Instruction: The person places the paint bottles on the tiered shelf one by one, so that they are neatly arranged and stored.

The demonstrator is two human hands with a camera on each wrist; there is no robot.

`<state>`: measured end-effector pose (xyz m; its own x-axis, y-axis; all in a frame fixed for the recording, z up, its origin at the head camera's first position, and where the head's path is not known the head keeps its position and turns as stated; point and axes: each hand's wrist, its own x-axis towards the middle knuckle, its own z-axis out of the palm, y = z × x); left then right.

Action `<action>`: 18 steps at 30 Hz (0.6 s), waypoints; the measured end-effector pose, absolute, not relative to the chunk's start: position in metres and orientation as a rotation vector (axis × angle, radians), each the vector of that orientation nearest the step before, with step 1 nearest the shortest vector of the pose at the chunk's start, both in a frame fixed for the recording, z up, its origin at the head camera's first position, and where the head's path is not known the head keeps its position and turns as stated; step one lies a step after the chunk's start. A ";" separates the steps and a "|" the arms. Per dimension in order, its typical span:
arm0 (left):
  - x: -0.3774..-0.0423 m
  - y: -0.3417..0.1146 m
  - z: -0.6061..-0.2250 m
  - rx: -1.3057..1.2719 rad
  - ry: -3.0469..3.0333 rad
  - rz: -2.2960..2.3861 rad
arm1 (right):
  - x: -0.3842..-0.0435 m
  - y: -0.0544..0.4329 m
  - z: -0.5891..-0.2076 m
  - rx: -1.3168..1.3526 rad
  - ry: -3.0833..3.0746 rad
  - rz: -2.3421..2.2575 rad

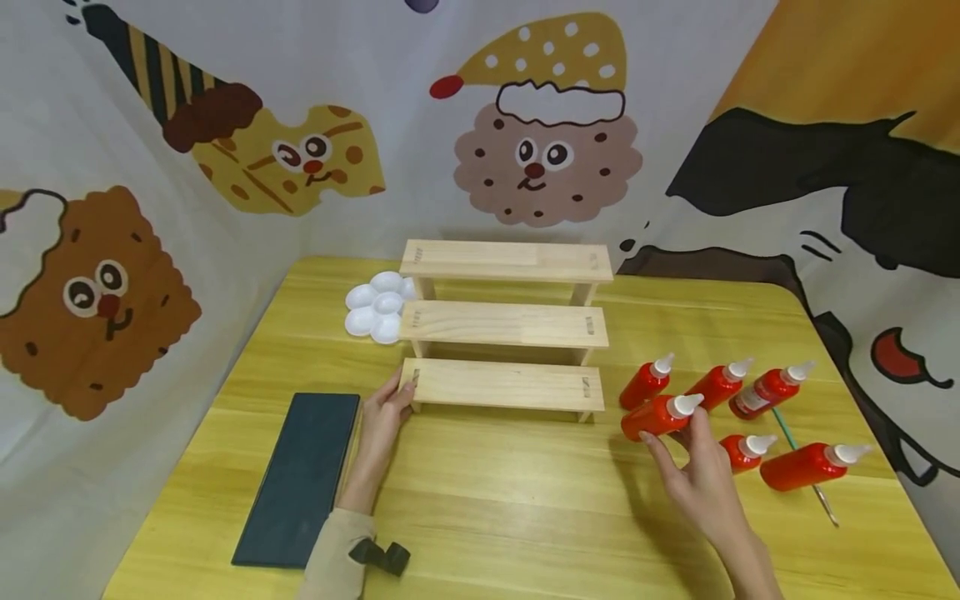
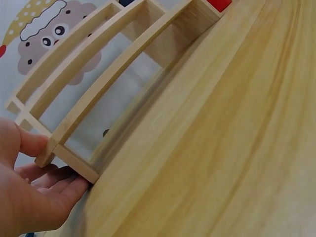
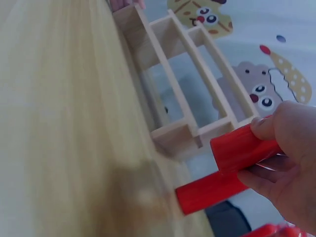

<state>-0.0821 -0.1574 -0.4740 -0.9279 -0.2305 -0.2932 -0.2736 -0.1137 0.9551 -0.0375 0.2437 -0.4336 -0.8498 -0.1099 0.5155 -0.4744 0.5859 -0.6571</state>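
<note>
A three-step wooden shelf stands at the middle of the table, its tiers rising toward the back. My left hand grips the left end of its lowest step; in the left wrist view the thumb lies on the board's edge and the fingers reach underneath. Between the thumb and fingers of my right hand is a red squeeze bottle with a white nozzle, held raised and tilted right of the shelf. Another red bottle stands right behind it in the right wrist view.
Several more red bottles stand on the right of the table, with a thin green-handled paintbrush lying among them. A white flower-shaped palette sits behind the shelf's left side. A dark flat board lies at the left.
</note>
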 end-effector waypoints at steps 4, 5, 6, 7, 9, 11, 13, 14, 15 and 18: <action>-0.082 -0.158 -0.474 -0.591 2.071 2.244 | -0.048 0.237 -0.422 0.542 -2.380 1.175; -0.083 -0.158 -0.474 -0.590 2.070 2.244 | -0.050 0.235 -0.420 0.555 -2.377 1.176; -0.083 -0.158 -0.474 -0.589 2.071 2.240 | -0.053 0.233 -0.417 0.567 -2.377 1.174; -0.083 -0.158 -0.474 -0.588 2.073 2.237 | -0.056 0.231 -0.414 0.576 -2.376 1.168; -0.084 -0.158 -0.474 -0.591 2.078 2.229 | -0.061 0.227 -0.408 0.596 -2.372 1.157; -0.084 -0.158 -0.475 -0.600 2.082 2.224 | -0.066 0.223 -0.402 0.620 -2.363 1.149; -0.085 -0.157 -0.475 -0.609 2.084 2.223 | -0.071 0.220 -0.396 0.644 -2.355 1.140; -0.084 -0.157 -0.475 -0.611 2.085 2.224 | -0.073 0.218 -0.393 0.655 -2.350 1.143; -0.084 -0.157 -0.475 -0.611 2.086 2.224 | -0.076 0.217 -0.390 0.667 -2.345 1.145; -0.083 -0.158 -0.476 -0.602 2.091 2.221 | -0.085 0.211 -0.380 0.691 -2.325 1.154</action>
